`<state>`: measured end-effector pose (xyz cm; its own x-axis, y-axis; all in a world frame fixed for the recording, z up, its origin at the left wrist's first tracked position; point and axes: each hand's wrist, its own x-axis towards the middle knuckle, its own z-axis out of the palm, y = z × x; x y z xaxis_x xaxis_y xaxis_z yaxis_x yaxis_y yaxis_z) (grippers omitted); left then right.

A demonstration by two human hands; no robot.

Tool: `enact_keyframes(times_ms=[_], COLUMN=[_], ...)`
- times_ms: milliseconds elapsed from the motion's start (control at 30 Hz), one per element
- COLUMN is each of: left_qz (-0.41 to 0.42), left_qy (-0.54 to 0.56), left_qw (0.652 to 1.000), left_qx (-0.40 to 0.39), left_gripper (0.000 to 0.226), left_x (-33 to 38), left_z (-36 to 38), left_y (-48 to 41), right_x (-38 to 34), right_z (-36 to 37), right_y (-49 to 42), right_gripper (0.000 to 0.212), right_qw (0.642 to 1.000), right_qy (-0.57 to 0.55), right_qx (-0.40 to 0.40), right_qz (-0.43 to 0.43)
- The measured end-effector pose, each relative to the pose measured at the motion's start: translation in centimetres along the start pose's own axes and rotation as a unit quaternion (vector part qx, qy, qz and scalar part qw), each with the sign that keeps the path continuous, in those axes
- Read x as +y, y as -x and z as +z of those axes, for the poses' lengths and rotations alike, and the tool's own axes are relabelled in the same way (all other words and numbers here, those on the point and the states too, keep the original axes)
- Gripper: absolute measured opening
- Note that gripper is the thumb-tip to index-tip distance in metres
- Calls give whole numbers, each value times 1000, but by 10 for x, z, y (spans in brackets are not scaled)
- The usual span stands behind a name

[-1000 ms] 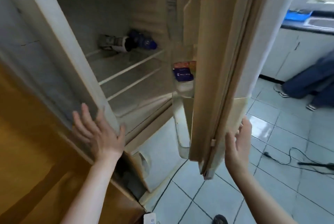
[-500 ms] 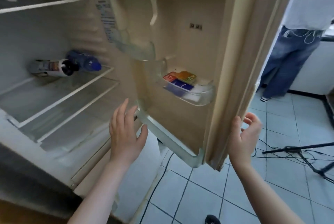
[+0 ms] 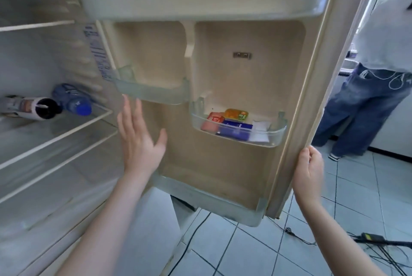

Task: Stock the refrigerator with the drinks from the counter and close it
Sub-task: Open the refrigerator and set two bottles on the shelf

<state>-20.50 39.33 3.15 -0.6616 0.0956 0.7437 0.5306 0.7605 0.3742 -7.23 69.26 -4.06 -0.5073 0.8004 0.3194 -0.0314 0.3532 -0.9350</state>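
Tiled floor [image 3: 245, 251] — right hand [image 3: 308, 173] grips door [image 3: 223, 164]; bottles [image 3: 73, 101] blurred.

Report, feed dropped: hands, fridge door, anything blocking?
Left hand open, between beige refrigerator door and cabinet. Right hand grips door's outer edge. Door open; blue bottle, white bottle lying on shelf. Left arm may obstruct closing.

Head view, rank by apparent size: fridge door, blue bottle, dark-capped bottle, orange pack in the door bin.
1. fridge door: by far the largest.
2/3. blue bottle and dark-capped bottle: look about alike, both foreshortened, so unranked.
4. orange pack: smallest.
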Motion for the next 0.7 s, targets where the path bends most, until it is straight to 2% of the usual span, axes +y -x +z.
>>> enact_keyframes(times_ms=[100,200,267,333,433,500,633,700], left_qz=[16,10,11,22,42,44,15,19], left_qy=[-45,-85,-106,-122,-133,-132,-130,-140], left_qw=[999,996,994,991,989,989,990,987], left_qx=[9,-12,-33,-44,-45,-47,-55,-72], left_gripper=[88,94,94,93,89,88,87,86], left_x=[-1,-5,-5,-6,-6,-6,-12,-16], left_z=[16,28,34,36,37,36,32,31], left_y=[-20,-32,-36,-40,-44,-47,-60,-68], right_x=[6,-3,-16,-34,-59,-73,-79,-77], right_z=[8,20,29,37,55,71,105,116], right_y=[-28,-36,-37,-35,-35,-36,-41,-51], right_gripper=[25,37,44,47,44,40,45,46], right_qw=[1000,998,994,983,940,912,878,872], right_qy=[-9,-52,-60,-59,13,74,192,224], right_qx=[-15,4,35,51,69,47,-39,-50], right_qz=[-12,-28,-79,-169,-335,-400,-437,-432])
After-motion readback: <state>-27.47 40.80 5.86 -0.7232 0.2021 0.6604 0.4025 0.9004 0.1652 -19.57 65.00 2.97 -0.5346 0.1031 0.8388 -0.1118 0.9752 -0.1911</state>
